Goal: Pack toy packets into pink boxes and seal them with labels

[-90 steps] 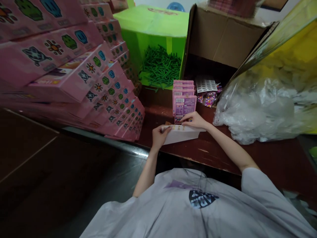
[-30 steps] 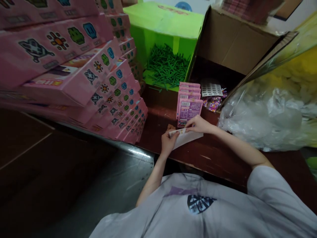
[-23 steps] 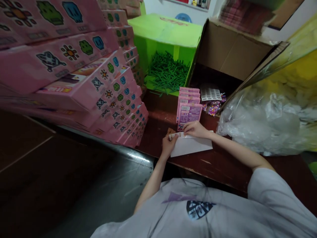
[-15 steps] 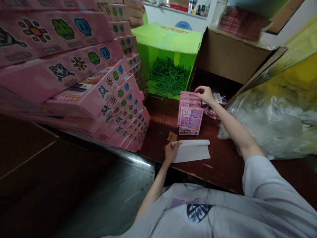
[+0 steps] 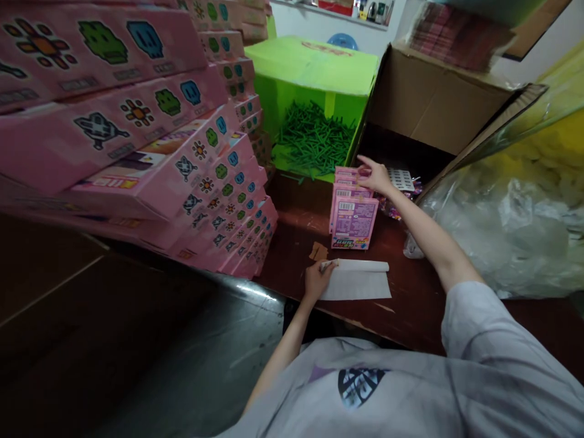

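Paper (image 5: pixel 360 283) — right hand (image 5: pixel 376 177) gone to packets (image 5: pixel 353 213)

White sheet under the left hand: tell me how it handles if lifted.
The white sheet is probably thin and floppy: its far edge curls up. Likely light, since the left hand pins one end, and it would slide easily across the table.

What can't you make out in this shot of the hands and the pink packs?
- Head view: the right hand covers the tops of the rear pink packs, so any grip stays unclear.
- The left hand hides the white sheet's left end.
- Print on the packs: too small.
- The stack of pink boxes: cut off by the left edge.
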`<state>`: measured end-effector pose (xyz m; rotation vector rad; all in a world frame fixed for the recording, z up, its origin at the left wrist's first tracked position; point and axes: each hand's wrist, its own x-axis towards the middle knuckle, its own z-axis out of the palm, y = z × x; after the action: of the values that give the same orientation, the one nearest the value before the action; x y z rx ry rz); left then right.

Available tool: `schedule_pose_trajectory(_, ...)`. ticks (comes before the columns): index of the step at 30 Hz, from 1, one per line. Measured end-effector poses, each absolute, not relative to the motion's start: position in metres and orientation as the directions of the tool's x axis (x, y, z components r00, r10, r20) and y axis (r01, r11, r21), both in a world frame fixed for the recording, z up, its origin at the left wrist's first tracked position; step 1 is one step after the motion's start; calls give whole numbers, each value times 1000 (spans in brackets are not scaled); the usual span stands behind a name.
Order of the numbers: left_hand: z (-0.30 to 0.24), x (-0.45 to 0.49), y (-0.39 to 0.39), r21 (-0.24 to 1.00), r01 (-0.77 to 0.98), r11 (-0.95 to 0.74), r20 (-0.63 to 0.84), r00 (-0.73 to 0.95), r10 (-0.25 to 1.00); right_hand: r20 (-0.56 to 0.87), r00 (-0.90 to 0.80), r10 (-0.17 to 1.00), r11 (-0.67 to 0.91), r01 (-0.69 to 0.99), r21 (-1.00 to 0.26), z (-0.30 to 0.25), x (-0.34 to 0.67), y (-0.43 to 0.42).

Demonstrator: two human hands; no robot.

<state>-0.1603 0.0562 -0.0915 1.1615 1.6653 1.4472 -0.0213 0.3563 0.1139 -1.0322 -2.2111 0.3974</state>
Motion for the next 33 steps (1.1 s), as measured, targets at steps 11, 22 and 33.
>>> schedule_pose_trajectory(11, -91, -158, 55, 985, 170, 5, 66, -405, 912, 341, -826, 448, 880, 341, -331, 59, -6, 181)
schedule_pose_trajectory(22, -88, -160, 54, 988, 152, -8, 68, -394, 916, 240, -819, 520, 793, 360, -491, -9, -5, 161)
schedule_pose_trajectory(33, -94, -162, 58, 969, 243, 38, 88, -485, 870, 447, -674, 588, 738, 221, -638, 55, -6, 198)
